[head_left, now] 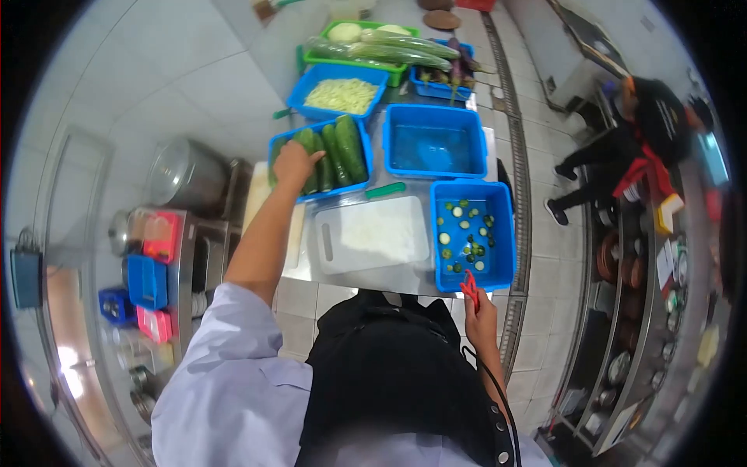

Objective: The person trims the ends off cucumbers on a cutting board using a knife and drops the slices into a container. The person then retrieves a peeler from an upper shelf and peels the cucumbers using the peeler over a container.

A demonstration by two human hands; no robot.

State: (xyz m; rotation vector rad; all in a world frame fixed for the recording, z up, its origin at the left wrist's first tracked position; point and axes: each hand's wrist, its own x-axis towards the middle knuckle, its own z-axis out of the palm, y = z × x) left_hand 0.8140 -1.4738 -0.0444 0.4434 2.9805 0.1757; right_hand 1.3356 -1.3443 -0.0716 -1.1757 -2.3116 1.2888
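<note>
My left hand (293, 163) reaches into a blue bin (342, 189) of dark green cucumbers (350, 148). Its fingers curl over a cucumber at the bin's left side, with the thumb stretched to the right; the fingertips are partly hidden. Low on the right, my right hand (483, 317) is closed around a red peeler (469, 286), its head at the near edge of another blue bin (504, 233). Cut vegetable ends (471, 249) lie scattered in that bin. Between the hands is a white cutting board (373, 233), with a green handle (386, 190) just beyond it.
A blue bin (436, 170) stands behind the scraps bin. Farther back are a bin of pale green shreds (341, 96), a green tray (311, 58) of wrapped vegetables and a bin of eggplants (457, 70). A person (650, 128) stands near shelving at right. A large pot (187, 175) is left.
</note>
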